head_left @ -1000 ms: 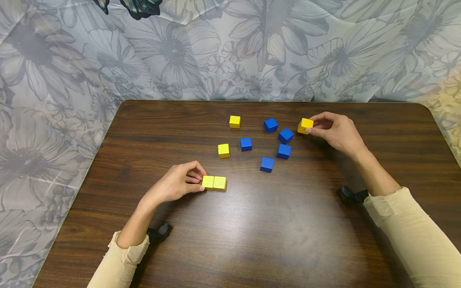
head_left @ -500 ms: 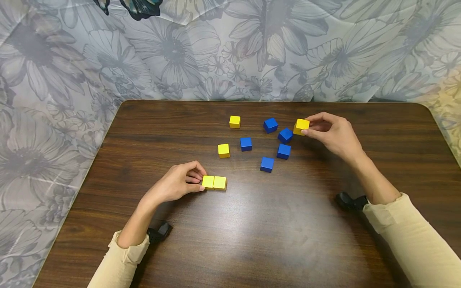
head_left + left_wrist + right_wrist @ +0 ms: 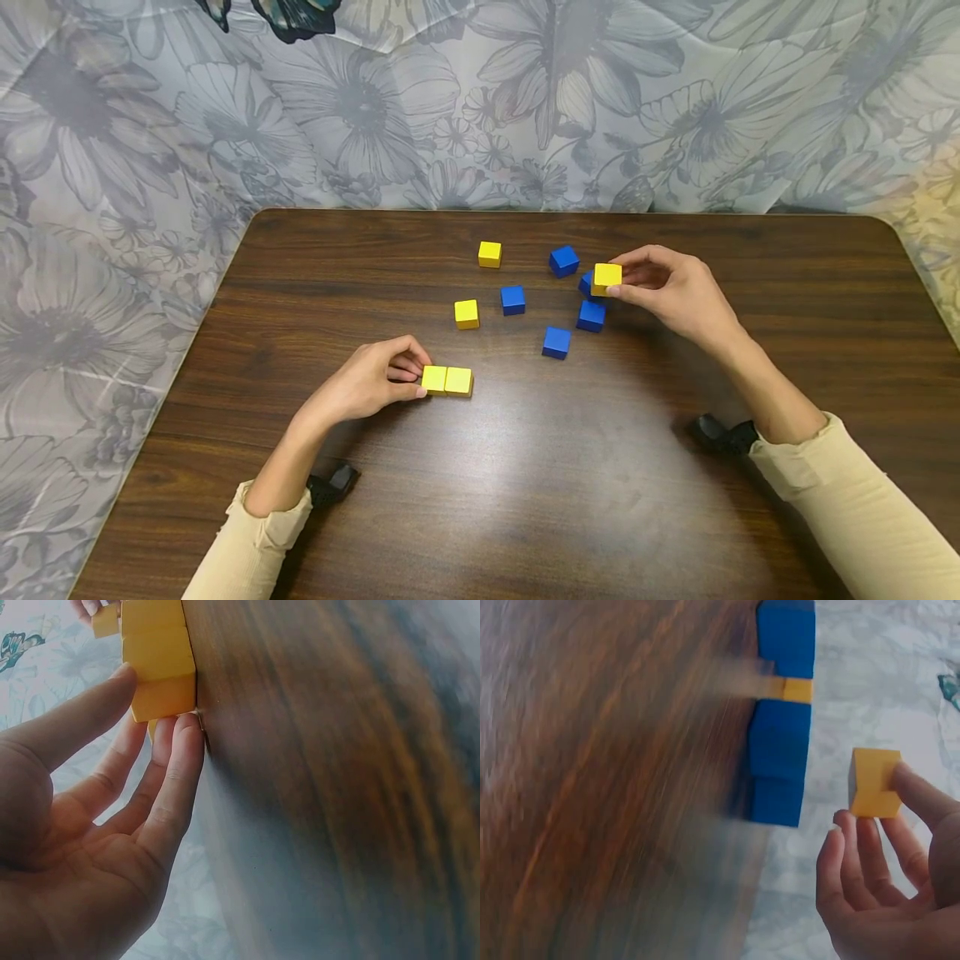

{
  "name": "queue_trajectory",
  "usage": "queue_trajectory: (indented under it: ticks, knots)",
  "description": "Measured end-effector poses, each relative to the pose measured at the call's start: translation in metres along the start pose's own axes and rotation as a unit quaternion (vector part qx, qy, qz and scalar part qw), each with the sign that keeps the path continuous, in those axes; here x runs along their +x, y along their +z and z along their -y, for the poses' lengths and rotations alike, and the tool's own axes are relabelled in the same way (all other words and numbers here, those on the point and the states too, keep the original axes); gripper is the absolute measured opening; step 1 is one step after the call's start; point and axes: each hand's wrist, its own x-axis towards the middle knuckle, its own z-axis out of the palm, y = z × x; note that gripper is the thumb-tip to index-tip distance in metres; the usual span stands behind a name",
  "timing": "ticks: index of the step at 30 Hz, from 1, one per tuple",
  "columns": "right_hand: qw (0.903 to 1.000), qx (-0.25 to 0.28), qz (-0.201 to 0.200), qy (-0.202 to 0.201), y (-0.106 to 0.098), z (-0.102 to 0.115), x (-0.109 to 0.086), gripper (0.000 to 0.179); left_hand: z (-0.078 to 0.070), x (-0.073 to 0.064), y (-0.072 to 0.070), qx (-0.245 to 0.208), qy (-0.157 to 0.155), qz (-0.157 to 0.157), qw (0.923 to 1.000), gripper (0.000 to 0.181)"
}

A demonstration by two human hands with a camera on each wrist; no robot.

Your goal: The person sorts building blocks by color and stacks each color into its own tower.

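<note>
Two yellow cubes lie side by side, touching, near the table's middle. My left hand (image 3: 367, 379) pinches the left one (image 3: 433, 380) between thumb and fingers; the other yellow cube (image 3: 459, 382) adjoins it on the right. Between thumb and fingers, my right hand (image 3: 678, 296) holds another yellow cube (image 3: 607, 279) off the table, as the right wrist view shows with the held cube (image 3: 876, 782) apart from the blue ones. In the head view it partly hides a blue cube (image 3: 586, 284).
Loose yellow cubes stand at the back (image 3: 490, 254) and nearer (image 3: 467, 314). Several blue cubes are scattered beside them, including one blue cube (image 3: 564, 262) at the back and another blue cube (image 3: 556, 342) in front. A flowered cloth (image 3: 360, 100) hangs behind the wooden table (image 3: 525, 500).
My right hand has moved left and slightly nearer with its yellow cube, which now overlaps a blue cube in the head view. My left hand has stayed in place.
</note>
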Motion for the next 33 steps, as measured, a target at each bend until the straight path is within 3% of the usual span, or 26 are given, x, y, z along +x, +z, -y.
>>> queue_trajectory:
  ticks: [14, 33]
  knots:
    - [0.9977, 0.049, 0.031, -0.035, 0.017, 0.02, -0.006, 0.03, 0.0, 0.0, 0.0, 0.005, -0.003, 0.001, 1.0, 0.031]
    - [0.9928, 0.05, 0.037, -0.103, 0.038, 0.042, -0.013, 0.031, 0.0, 0.001, -0.001, 0.014, 0.0, 0.001, 0.9999, 0.031]
